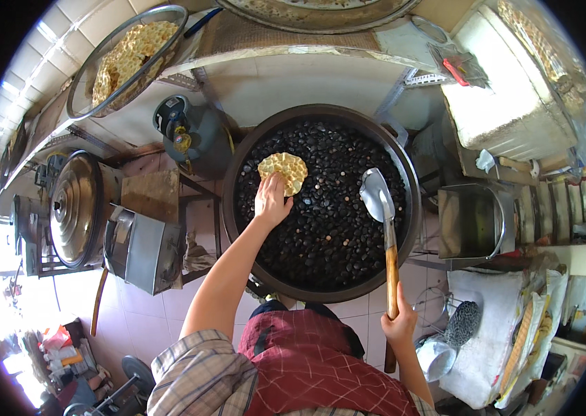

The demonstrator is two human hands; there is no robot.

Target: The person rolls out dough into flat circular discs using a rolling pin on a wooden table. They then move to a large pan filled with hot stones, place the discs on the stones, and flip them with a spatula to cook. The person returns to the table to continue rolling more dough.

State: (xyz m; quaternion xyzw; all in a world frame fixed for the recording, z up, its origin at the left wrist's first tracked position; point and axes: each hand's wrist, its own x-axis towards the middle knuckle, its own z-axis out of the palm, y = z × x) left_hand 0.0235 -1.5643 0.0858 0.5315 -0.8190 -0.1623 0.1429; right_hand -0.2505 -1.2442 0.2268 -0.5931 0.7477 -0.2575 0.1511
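Note:
A large round metal pan (411, 208) full of dark pebbles (319, 223) lies before me. On the pebbles at its upper left rests a dimpled, golden flatbread (283, 171). My left hand (271, 200) reaches over the pan, its fingertips on the lower edge of the bread; whether they grip it cannot be told. My right hand (399, 323) is closed around the wooden handle of a metal shovel (376, 197), near the pan's lower right. The shovel's blade is over the pebbles at the right side of the pan.
A wire basket (184, 26) of flatbreads stands on the shelf at upper left. Below it are a gas cylinder (202, 140), a lidded pot (77, 208) and a square metal container (152, 255). Another metal container (475, 223) stands right of the pan, above white sacks (480, 333).

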